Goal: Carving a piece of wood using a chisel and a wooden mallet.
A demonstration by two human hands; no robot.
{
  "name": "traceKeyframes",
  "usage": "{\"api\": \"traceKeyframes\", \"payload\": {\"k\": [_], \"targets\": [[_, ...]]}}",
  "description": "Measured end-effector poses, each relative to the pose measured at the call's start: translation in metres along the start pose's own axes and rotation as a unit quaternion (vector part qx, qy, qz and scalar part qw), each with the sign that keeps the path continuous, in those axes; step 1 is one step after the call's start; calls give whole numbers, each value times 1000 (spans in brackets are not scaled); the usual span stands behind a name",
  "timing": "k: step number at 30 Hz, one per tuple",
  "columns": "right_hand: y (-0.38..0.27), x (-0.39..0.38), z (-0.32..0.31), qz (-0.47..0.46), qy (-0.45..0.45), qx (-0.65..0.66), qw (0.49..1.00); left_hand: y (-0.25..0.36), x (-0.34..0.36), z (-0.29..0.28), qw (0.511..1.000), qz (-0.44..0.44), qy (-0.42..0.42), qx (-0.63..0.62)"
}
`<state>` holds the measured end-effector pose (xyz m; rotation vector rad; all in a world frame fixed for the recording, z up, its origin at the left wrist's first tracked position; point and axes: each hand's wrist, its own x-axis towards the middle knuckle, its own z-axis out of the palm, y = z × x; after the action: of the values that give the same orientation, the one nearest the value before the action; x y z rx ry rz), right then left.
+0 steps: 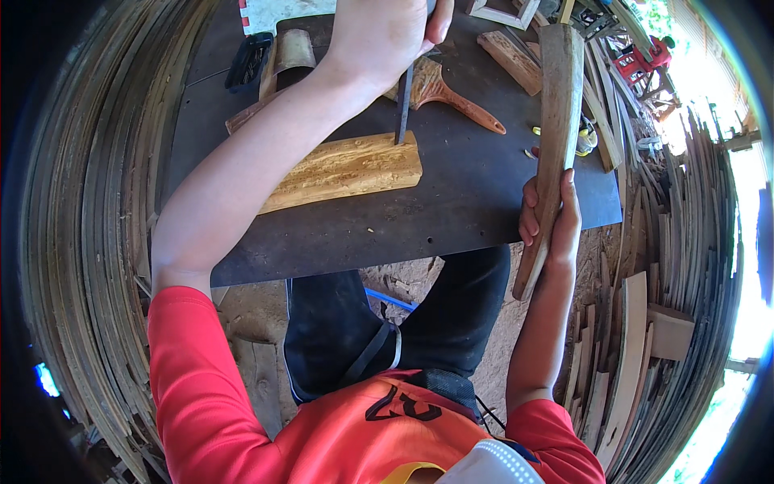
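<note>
My left hand is closed high over the dark table, gripping a flat steel chisel that stands upright with its lower end on the right end of a yellow wood block. My forearm hides part of the block. My right hand is wrapped round a long, thick wooden bar, held raised to the right of the block and above the table's edge. Behind the chisel lies a wide brush with an orange handle, partly hidden by my left hand.
The dark table also carries wood offcuts, a black tray, a curved piece and a yellow object. Stacked boards flank both sides. A red machine stands at back right. My legs are below the table's front edge.
</note>
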<state>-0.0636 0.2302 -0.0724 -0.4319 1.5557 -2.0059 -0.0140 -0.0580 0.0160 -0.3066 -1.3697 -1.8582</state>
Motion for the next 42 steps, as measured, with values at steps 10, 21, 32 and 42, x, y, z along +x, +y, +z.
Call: {"api": "traceKeyframes", "payload": {"k": [10,21,32,42], "targets": [[1,-1,5,1,27,-34,999,4,-2,-3,998,-3,-55,14],[1,-1,0,-5,15,-16,1000,22,-6,12,990,-78,-116,-24],[2,-1,6,1,31,-36,999,5,1,-4,984,-157,-70,-54],[3,-2,5,-1,38,-33,999,4,-3,0,990,-131,-41,-37]]}}
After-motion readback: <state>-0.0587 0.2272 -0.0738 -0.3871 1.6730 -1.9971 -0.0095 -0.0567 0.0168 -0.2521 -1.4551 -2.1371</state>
